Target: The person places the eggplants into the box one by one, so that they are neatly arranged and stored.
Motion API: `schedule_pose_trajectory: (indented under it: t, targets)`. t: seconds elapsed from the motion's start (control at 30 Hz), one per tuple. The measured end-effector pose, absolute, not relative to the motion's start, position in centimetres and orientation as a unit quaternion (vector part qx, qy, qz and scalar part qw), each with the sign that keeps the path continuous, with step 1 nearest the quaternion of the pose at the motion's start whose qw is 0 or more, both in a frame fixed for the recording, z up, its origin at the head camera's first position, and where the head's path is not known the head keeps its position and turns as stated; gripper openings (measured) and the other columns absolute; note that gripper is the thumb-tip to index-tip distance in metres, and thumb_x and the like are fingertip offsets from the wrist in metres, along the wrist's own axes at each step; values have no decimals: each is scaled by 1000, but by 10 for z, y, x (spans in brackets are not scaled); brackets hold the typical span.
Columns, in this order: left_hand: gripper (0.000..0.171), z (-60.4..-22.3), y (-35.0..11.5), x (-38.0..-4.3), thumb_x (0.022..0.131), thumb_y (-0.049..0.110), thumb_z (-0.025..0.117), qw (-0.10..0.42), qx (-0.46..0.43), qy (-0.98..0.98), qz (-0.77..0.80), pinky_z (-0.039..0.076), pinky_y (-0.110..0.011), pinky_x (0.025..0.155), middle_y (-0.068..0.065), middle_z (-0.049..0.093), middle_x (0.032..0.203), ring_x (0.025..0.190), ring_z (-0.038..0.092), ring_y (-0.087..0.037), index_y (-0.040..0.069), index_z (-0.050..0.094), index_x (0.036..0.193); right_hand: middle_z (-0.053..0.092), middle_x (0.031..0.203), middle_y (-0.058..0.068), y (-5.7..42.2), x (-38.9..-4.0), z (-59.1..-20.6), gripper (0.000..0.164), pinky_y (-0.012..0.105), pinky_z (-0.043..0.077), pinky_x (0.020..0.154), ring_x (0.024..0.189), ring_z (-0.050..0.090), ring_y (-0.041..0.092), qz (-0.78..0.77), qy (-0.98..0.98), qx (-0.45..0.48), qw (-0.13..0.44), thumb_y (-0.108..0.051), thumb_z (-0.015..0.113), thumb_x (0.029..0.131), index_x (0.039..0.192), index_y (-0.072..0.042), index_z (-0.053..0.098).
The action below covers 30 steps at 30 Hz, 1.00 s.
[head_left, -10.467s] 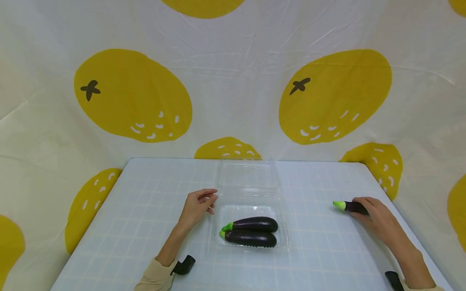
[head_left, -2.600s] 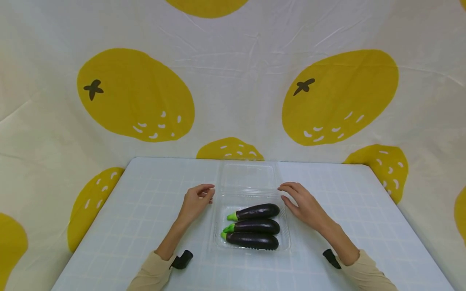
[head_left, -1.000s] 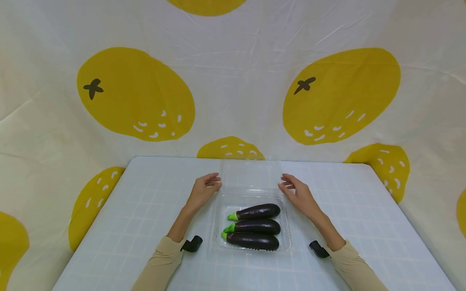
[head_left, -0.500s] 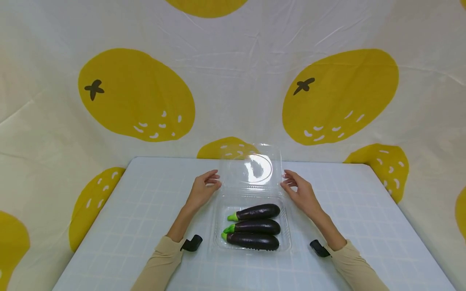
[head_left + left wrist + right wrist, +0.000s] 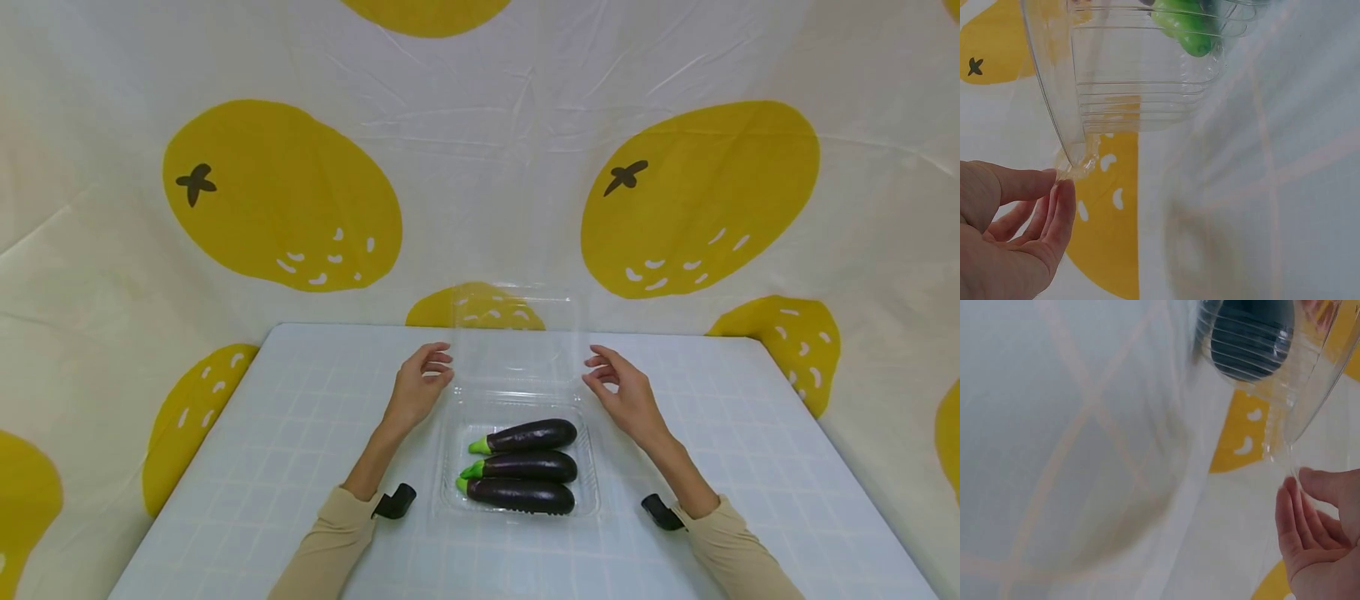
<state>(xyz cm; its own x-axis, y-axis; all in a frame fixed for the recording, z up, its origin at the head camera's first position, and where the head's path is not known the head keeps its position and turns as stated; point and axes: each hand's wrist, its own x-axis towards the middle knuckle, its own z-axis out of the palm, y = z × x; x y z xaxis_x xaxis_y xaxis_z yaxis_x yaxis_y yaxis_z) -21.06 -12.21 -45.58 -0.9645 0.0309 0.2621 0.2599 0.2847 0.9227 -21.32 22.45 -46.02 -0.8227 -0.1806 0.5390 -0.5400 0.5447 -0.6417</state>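
Note:
A clear plastic clamshell container [image 5: 594,492] stands in the middle of the table, its lid [image 5: 517,346] tilted up at the back. Three dark purple eggplants lie side by side in the base: the back one [image 5: 534,436], the middle one [image 5: 529,467] and the front one [image 5: 525,497], green stems to the left. My left hand [image 5: 420,387] is at the lid's left side; in the left wrist view its thumb and fingertips pinch the lid's edge. On the other side, my right hand [image 5: 626,396] pinches the lid's right edge between thumb [image 5: 1319,484] and fingertips.
A white table [image 5: 315,433] with a faint grid carries the container. Behind it hangs a pale cloth [image 5: 487,183] printed with large yellow fruit. A black wrist camera [image 5: 395,502] sits at the left cuff and another [image 5: 662,512] at the right cuff.
My right hand has brought the third eggplant from the right into the container's back row and let go. Both hands then moved to the lid, which has risen from lying back to nearly upright.

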Motion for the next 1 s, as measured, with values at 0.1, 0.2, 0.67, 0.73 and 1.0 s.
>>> schedule_pose_trajectory:
  t: [0.1,0.2,0.67,0.73,1.0]
  targets:
    - [40,-454,-121,-210,93,-9,68,105,-92,-796,-590,56,-51,94,-25,67,117,104,67,-37,-4,60,132,71,104,22,225,-211,-458,48,7,50,83,88,71,32,436,-849,211,212,9,78,85,129,8,59]
    - [38,-453,-120,-209,93,-7,69,108,-85,-799,-585,57,-46,93,-22,68,116,103,67,-34,-3,60,130,71,103,19,225,-210,-457,47,6,50,83,88,71,32,444,-844,212,212,10,77,86,128,8,57]
    - [22,-446,-119,-202,96,-2,69,154,-98,-796,-577,58,-46,90,-18,71,107,101,69,-32,-2,64,117,71,99,10,228,-206,-451,36,10,52,80,86,69,22,414,-850,208,250,6,80,85,115,0,61]
    - [20,-445,-120,-200,98,2,69,158,-97,-800,-571,59,-43,89,-15,72,106,101,70,-30,0,66,117,72,97,6,229,-204,-449,33,13,52,78,85,68,20,404,-855,203,255,3,81,85,112,-2,63]
    - [16,-445,-125,-193,101,9,66,155,-101,-815,-549,58,-46,91,-12,73,112,104,69,-28,7,71,116,72,93,1,235,-196,-445,22,12,52,76,82,67,16,383,-860,210,265,0,81,87,104,-6,68]
